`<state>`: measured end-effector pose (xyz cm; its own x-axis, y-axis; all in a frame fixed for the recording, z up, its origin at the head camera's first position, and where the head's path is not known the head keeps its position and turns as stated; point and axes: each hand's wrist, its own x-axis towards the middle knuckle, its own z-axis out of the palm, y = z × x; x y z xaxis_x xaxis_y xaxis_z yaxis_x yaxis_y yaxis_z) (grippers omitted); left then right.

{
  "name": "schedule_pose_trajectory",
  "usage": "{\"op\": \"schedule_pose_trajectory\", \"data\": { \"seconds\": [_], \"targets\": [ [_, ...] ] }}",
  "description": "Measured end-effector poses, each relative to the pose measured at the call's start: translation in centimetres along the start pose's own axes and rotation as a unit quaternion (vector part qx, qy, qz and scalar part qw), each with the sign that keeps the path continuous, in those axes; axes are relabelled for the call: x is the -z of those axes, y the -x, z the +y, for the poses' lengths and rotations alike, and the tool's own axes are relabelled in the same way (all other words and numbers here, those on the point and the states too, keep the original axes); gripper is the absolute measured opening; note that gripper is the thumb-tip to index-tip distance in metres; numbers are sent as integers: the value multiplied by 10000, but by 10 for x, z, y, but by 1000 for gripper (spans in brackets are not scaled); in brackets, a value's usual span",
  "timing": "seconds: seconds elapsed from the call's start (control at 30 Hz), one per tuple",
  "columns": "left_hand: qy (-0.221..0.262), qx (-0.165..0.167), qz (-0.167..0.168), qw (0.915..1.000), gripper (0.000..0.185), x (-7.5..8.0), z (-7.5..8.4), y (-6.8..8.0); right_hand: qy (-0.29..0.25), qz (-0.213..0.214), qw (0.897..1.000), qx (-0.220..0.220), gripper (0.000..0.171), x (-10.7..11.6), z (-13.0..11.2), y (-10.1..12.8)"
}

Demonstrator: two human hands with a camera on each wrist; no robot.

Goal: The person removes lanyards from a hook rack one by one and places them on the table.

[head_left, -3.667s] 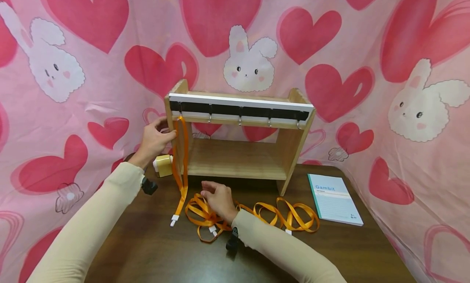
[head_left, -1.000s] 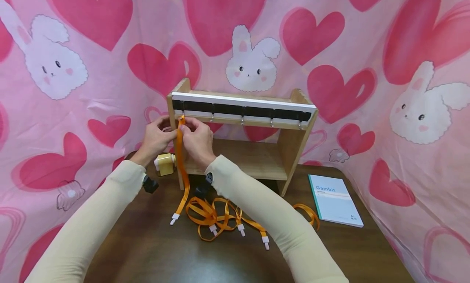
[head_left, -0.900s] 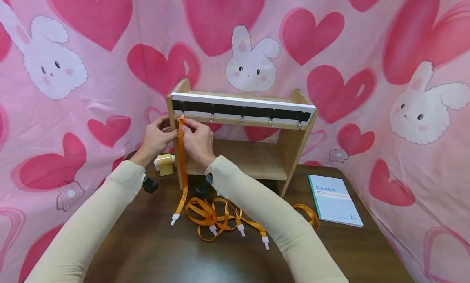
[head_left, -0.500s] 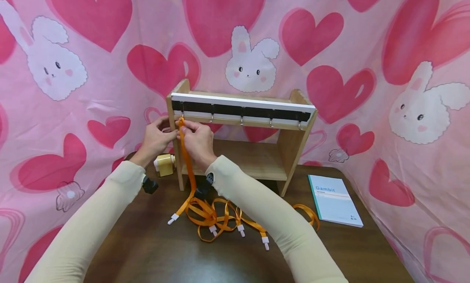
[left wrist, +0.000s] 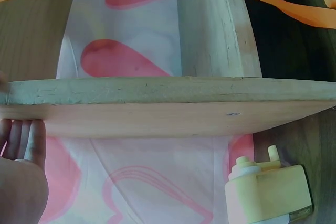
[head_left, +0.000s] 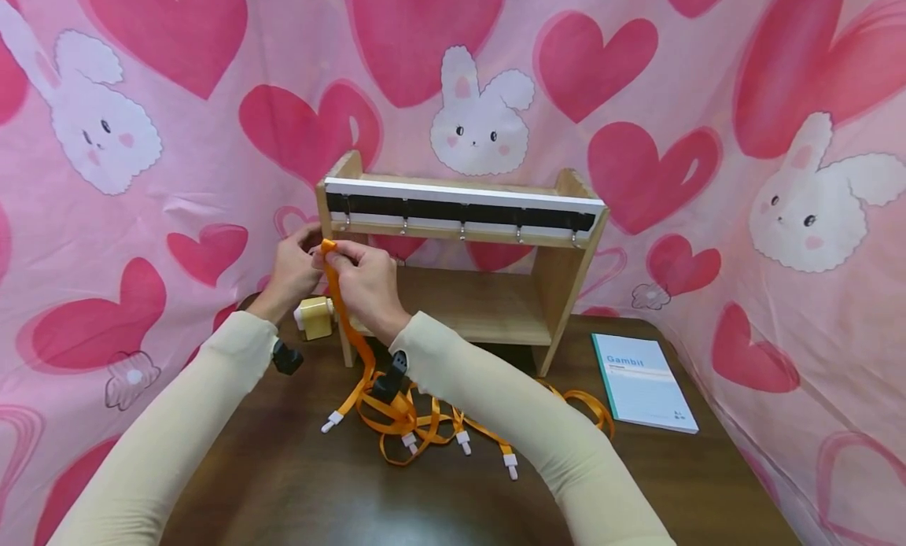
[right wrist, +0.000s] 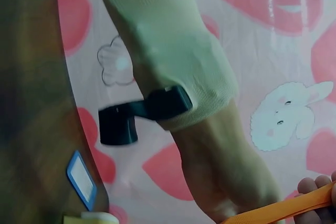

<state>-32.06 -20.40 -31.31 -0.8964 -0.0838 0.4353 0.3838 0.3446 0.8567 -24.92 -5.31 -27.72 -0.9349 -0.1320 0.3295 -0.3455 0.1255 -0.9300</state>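
Note:
Near the left end of the wooden shelf (head_left: 467, 302), my right hand (head_left: 371, 286) pinches the top of an orange lanyard (head_left: 361, 348). Below it the strap slopes down to the table, ending in a white clip (head_left: 332, 422). The lanyard's top is just left of and under the leftmost hook (head_left: 347, 218), clear of it. My left hand (head_left: 289, 272) grips the shelf's left side panel; in the left wrist view its fingers (left wrist: 35, 145) lie against the panel's outer face. The orange strap (right wrist: 286, 208) also crosses the bottom right of the right wrist view.
Several metal hooks hang from the black strip (head_left: 435, 209) along the shelf's front. More orange lanyards (head_left: 425, 432) lie loosely coiled on the table (head_left: 283, 483), partly under my right forearm. A yellow bottle (head_left: 316, 319) stands left of the shelf, a notebook (head_left: 647, 385) on the right.
My right hand has risen from the coiled lanyards and taken hold of the one hanging at the leftmost hook. That lanyard's top is now off the hook, lower and to the left.

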Motion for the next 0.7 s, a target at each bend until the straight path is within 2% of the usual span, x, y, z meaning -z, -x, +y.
{"op": "schedule_pose_trajectory", "data": {
  "seconds": [0.2, 0.37, 0.47, 0.7],
  "targets": [
    [204, 177, -156, 9995, 58, 1, 3, 2, -780, -46, 9954, -556, 20, -2, 6, 6],
    [216, 382, -287, 9986, 62, 3, 6, 1, -1707, -379, 9809, -851, 19, 1, 16, 18],
    [198, 267, -310, 9990, 63, 3, 6, 1, -2104, -506, 9717, -943, 18, 2, 24, 25],
    [168, 12, -280, 9995, 59, 2, 3, 2, -2335, -703, 9602, -1365, 18, 4, 43, 40]
  ]
}}
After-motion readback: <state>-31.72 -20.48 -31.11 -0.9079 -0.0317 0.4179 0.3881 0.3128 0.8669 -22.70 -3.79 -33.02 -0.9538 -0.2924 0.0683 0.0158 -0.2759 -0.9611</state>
